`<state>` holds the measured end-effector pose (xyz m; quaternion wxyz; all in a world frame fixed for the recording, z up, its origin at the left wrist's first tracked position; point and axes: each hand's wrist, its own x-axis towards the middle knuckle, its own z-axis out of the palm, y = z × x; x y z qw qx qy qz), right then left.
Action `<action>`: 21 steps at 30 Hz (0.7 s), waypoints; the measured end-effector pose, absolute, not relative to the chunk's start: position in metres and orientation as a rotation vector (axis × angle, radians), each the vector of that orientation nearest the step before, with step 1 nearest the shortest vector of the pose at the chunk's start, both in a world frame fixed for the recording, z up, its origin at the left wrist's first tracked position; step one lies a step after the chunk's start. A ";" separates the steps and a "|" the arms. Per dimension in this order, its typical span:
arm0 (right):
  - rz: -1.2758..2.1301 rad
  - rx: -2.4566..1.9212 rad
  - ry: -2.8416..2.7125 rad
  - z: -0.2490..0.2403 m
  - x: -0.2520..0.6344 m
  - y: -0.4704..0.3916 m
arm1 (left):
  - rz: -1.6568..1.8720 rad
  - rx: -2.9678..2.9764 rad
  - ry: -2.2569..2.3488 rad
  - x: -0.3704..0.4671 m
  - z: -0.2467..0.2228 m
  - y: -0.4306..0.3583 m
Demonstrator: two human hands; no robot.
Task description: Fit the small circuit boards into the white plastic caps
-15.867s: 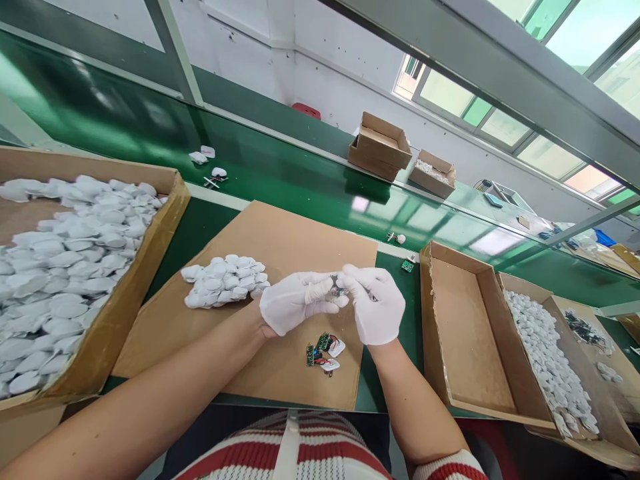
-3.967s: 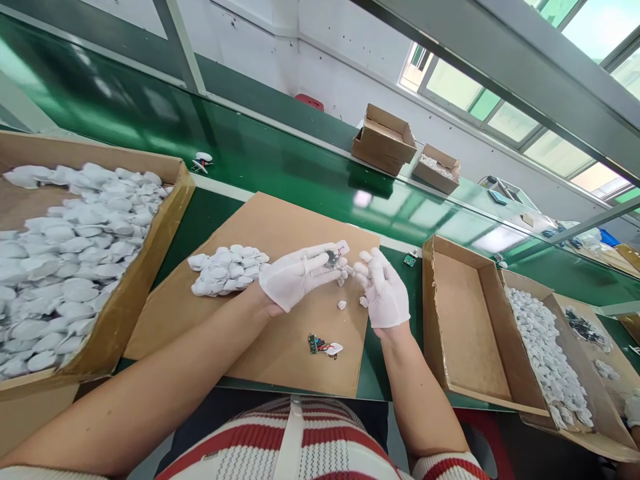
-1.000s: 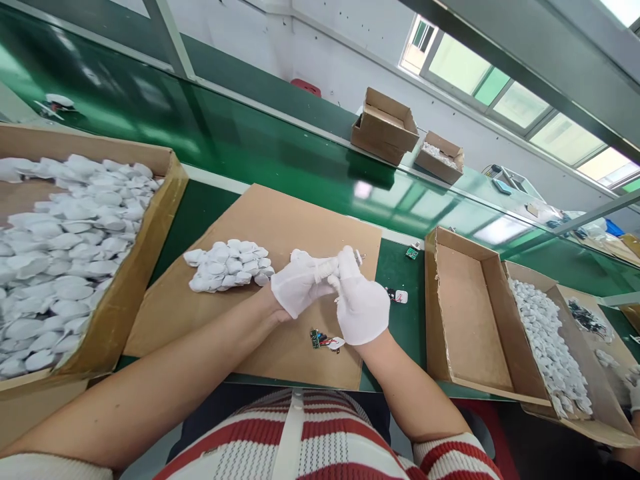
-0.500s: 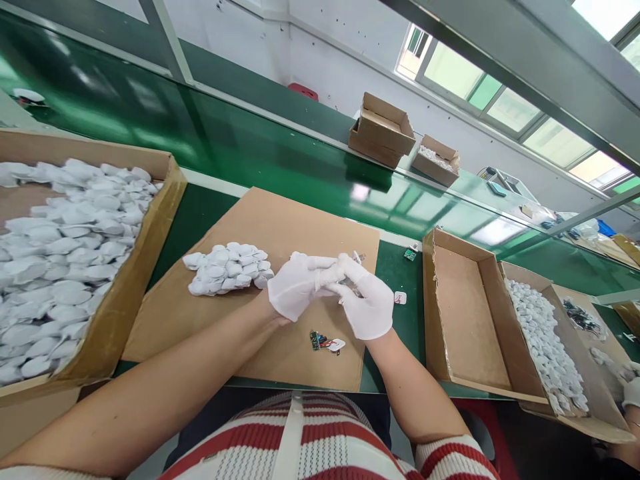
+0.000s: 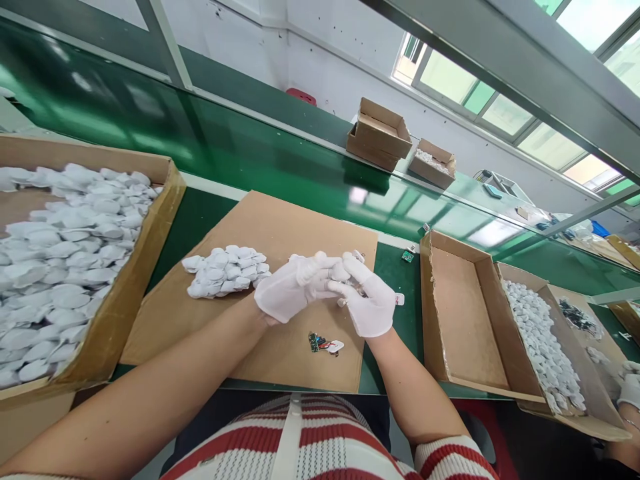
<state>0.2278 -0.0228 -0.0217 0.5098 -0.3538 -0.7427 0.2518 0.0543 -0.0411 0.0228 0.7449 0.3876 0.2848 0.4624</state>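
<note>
My left hand (image 5: pixel 293 285) and my right hand (image 5: pixel 369 300), both in white gloves, meet above a brown cardboard sheet (image 5: pixel 295 220). Pinched between their fingertips is a small white rounded piece (image 5: pixel 340 271), mostly covered by fingers. Some shiny bits show inside the curl of my right hand, too small to name. A pile of white rounded pieces (image 5: pixel 227 272) lies left of my left hand. Below the hands, a small green circuit board (image 5: pixel 315 343) with wires rests beside a white flat part (image 5: pixel 335 347).
At left stands a large carton (image 5: pixel 173 200) full of white pieces. Right are a cardboard tray (image 5: pixel 465 313) and a box of small white pieces (image 5: pixel 543 340). Another green board (image 5: pixel 408 255) lies near the tray. A co-worker's gloved hand (image 5: pixel 631 387) shows at far right.
My left hand has shifted slightly left and its fingers have turned, baring more of the white piece. My right hand stays nearly in place. The view has tilted a little.
</note>
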 end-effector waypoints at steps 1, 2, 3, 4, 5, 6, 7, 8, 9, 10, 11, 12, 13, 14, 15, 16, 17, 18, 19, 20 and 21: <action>0.597 -0.833 -1.773 -0.022 0.227 -0.024 | 1.011 0.843 0.606 0.054 0.024 -0.041; 0.594 -0.841 -1.772 -0.022 0.227 -0.025 | 1.006 0.837 0.602 0.054 0.024 -0.040; 0.591 -0.879 -1.787 -0.022 0.227 -0.027 | 1.001 0.829 0.600 0.054 0.025 -0.040; 0.577 -0.940 -1.810 -0.021 0.227 -0.028 | 1.000 0.818 0.599 0.055 0.025 -0.040; 0.548 -1.005 -1.852 -0.020 0.227 -0.030 | 1.004 0.806 0.603 0.055 0.025 -0.040; 0.498 -1.060 -1.909 -0.019 0.227 -0.031 | 1.018 0.794 0.613 0.056 0.024 -0.039; 0.429 -1.101 -1.975 -0.018 0.228 -0.032 | 1.036 0.783 0.631 0.057 0.023 -0.039; 0.348 -1.130 -2.042 -0.018 0.228 -0.032 | 1.055 0.774 0.654 0.057 0.021 -0.039; 0.270 -1.146 -2.100 -0.017 0.228 -0.031 | 1.072 0.767 0.676 0.057 0.019 -0.039; 0.220 -1.156 -2.138 -0.017 0.229 -0.030 | 1.087 0.764 0.694 0.057 0.017 -0.039; 0.211 -1.155 -2.151 -0.017 0.228 -0.029 | 1.096 0.761 0.705 0.057 0.015 -0.038; 0.245 -1.138 -2.137 -0.018 0.228 -0.027 | 1.102 0.758 0.706 0.058 0.014 -0.038; 0.313 -1.104 -2.104 -0.018 0.228 -0.026 | 1.107 0.755 0.699 0.058 0.013 -0.038; 0.395 -1.065 -2.053 -0.019 0.227 -0.025 | 1.108 0.751 0.691 0.059 0.013 -0.038; 0.476 -1.033 -1.993 -0.019 0.226 -0.025 | 1.111 0.740 0.691 0.059 0.014 -0.038; 0.543 -1.016 -1.933 -0.018 0.226 -0.024 | 1.118 0.723 0.701 0.060 0.015 -0.038; 0.593 -1.009 -1.886 -0.018 0.225 -0.025 | 1.127 0.706 0.720 0.060 0.016 -0.038; 0.629 -1.003 -1.853 -0.017 0.225 -0.025 | 1.133 0.693 0.744 0.060 0.018 -0.039; 0.656 -0.992 -1.827 -0.016 0.225 -0.026 | 1.132 0.687 0.764 0.060 0.019 -0.040; 0.683 -0.977 -1.804 -0.014 0.225 -0.026 | 1.123 0.687 0.772 0.060 0.021 -0.041; 0.718 -0.959 -1.792 -0.013 0.225 -0.027 | 1.111 0.688 0.760 0.060 0.022 -0.042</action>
